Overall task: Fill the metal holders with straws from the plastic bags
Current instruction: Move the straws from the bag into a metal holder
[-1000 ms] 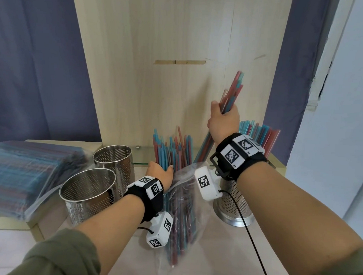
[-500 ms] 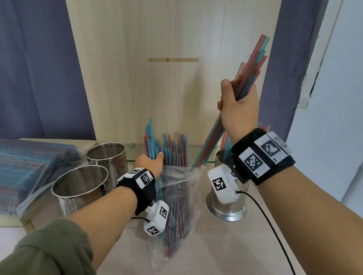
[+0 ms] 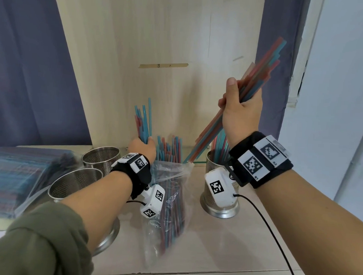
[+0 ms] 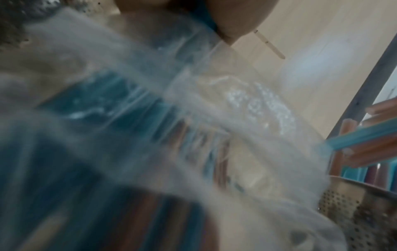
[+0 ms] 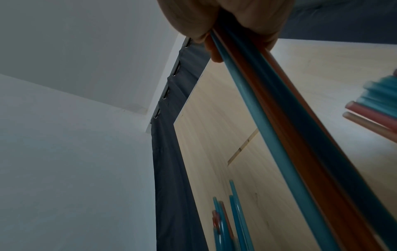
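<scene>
Holding a bundle of straws [image 3: 258,78] tilted toward 1 o'clock, the right hand [image 3: 241,116] hovers over the holder [image 3: 219,206], which already has straws in it. Its wrist view alone shows the grip wrapped round the bundle. At 9 o'clock the left hand [image 3: 142,149] clutches a smaller bunch [image 3: 144,123] above the open bag [image 3: 170,198] on the tabletop [image 3: 224,245]; its wrist view shows only blurred plastic. Two empty holders [image 3: 74,185] stand beyond.
</scene>
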Available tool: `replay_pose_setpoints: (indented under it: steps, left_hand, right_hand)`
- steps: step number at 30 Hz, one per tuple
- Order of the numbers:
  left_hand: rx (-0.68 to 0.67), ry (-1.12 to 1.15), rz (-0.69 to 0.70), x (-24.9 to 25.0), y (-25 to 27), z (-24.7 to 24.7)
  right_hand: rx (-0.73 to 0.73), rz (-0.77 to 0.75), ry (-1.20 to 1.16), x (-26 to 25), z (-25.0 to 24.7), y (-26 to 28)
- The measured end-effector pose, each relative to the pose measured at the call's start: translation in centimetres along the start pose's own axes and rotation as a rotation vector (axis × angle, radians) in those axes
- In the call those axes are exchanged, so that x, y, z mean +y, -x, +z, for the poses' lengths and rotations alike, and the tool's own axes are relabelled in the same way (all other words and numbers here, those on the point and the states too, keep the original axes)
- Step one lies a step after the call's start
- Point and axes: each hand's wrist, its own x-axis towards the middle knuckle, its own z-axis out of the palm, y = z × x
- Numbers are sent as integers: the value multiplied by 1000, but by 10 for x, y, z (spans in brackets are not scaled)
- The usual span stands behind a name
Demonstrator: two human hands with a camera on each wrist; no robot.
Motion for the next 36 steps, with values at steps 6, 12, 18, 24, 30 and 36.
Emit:
replay_pose_setpoints:
  steps: [6, 12, 18, 24, 30, 36]
  left_hand:
    - [64, 126, 165, 19, -1, -4]
    - [133, 253, 377, 52, -5, -23]
    - [211, 482, 497, 86, -2, -44]
    - [248, 648, 532, 114, 12, -59]
    - [234, 776, 518, 137, 31, -68]
    - [173, 817, 467, 140, 42, -60]
  right_hand:
    - [31, 1, -1, -6, -14, -2]
    - [43, 3, -1, -17, -25, -2]
    - [25, 28, -13, -19, -34, 0]
    - [53, -10, 37, -21, -54, -11]
    - [133, -49, 33, -39, -68, -40]
    - [30, 24, 151, -18, -64, -49]
